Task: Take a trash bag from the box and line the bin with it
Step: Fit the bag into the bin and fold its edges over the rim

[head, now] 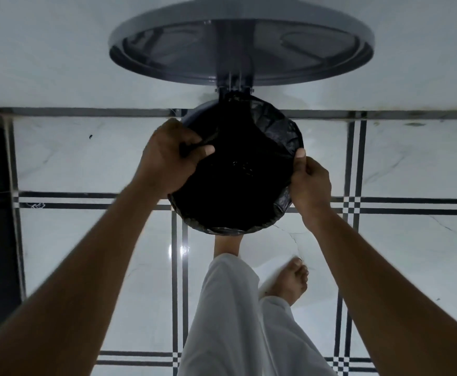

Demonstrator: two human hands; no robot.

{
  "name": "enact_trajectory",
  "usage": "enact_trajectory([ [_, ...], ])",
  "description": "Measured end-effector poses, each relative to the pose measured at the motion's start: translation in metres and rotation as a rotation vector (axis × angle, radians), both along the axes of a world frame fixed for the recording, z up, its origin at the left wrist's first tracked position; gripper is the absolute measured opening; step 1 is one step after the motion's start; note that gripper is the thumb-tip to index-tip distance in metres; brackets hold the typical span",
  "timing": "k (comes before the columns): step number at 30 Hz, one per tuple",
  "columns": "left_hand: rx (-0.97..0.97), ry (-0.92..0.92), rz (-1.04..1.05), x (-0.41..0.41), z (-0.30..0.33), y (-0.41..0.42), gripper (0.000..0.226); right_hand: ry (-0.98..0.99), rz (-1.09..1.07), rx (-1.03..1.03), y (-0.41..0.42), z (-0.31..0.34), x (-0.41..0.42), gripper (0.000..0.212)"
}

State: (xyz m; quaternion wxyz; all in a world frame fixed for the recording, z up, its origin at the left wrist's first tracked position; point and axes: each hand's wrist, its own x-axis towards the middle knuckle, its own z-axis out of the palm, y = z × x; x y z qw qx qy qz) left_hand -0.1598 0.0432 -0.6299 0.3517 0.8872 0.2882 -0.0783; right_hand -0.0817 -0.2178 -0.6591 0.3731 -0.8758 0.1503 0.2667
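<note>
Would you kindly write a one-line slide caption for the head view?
Left hand and right hand stretch a black trash bag over the bin rim, lid raised.

Bins: you have one bin (185, 119)
Lids: one lid (241, 44)
Bags: one black bag (238, 169)
Hands: your two, left hand (171, 156), right hand (310, 183)
Feet: two

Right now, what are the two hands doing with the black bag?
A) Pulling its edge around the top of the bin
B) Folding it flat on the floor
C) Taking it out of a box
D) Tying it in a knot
A: the left hand and right hand each pinch the black bag's edge, stretching it over the rim of the open bin.
</note>
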Motion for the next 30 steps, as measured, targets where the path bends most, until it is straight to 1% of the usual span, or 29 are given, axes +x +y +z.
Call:
enact_trajectory([
  [1, -0.208, 0.013, 0.082, 0.009, 0.004, 0.011, 0.025, 0.001, 0.003, 0.001, -0.001, -0.001, 0.000, 0.061],
  [2, -0.365, 0.030, 0.158, 0.016, 0.007, 0.022, 0.025, 0.000, 0.008, 0.001, -0.001, -0.002, 0.000, 0.061],
  [4, -0.571, 0.037, 0.267, 0.026, 0.009, 0.045, 0.029, -0.014, 0.017, 0.003, -0.001, -0.003, -0.001, 0.060],
  [6, -0.701, 0.060, 0.357, 0.031, 0.006, 0.064, 0.027, -0.032, 0.020, 0.008, -0.001, -0.005, -0.002, 0.058],
  [8, -0.714, 0.115, 0.389, 0.036, -0.001, 0.073, 0.026, -0.035, 0.016, 0.004, -0.002, -0.007, -0.003, 0.057],
  [11, -0.651, 0.182, 0.438, 0.042, -0.017, 0.070, 0.037, -0.041, 0.007, 0.003, -0.001, -0.010, -0.004, 0.058],
  [13, -0.615, 0.220, 0.476, 0.046, -0.028, 0.064, 0.024, -0.046, 0.002, 0.006, -0.001, -0.012, -0.004, 0.059],
  [15, -0.603, 0.319, 0.510, 0.047, -0.040, 0.063, 0.018, -0.047, 0.007, 0.008, -0.001, -0.012, -0.004, 0.059],
  [16, -0.623, 0.376, 0.511, 0.045, -0.043, 0.066, 0.017, -0.048, 0.007, 0.006, -0.001, -0.012, -0.004, 0.058],
  [18, -0.728, 0.492, 0.471, 0.038, -0.047, 0.072, 0.017, -0.042, 0.005, -0.007, -0.001, -0.012, -0.003, 0.057],
  [20, -0.784, 0.558, 0.466, 0.026, -0.050, 0.078, 0.020, -0.040, 0.005, -0.014, -0.001, -0.011, -0.003, 0.057],
  [24, -0.762, 0.508, 0.562, -0.005, -0.044, 0.081, 0.022, -0.035, 0.009, -0.023, 0.000, -0.008, -0.002, 0.056],
  [27, -0.850, 0.437, 0.644, -0.038, -0.029, 0.080, 0.048, -0.022, 0.012, -0.040, 0.001, -0.007, -0.003, 0.056],
  [28, -0.844, 0.415, 0.697, -0.048, -0.024, 0.077, 0.051, -0.024, 0.015, -0.045, 0.001, -0.007, -0.003, 0.055],
  [30, -0.742, 0.332, 0.843, -0.060, -0.011, 0.066, 0.040, -0.022, 0.018, -0.054, 0.002, -0.005, -0.003, 0.054],
])
